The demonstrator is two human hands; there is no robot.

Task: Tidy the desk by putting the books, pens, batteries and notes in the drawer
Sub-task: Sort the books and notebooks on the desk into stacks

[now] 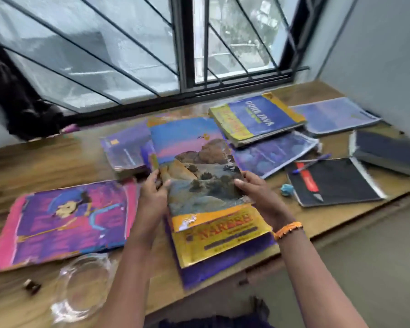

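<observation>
On the wooden bench (64, 155), your landscape-cover paperback book (199, 171) tops a stack beside the pink-and-purple cartoon book (64, 216). Your left hand (153, 195) and right hand (256, 192) are clamped on its side edges. It looks thin, floppy and worn; support it near the spine.

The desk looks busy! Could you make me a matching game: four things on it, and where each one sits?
Things:
1. landscape book
2. red pen
3. pink cartoon book
4. glass bowl

Places:
A. on the black notebook
B. near edge, left of the arms
C. held in both hands
D. flat, left of the left hand

Pairs: 1-C, 2-A, 3-D, 4-B
</observation>
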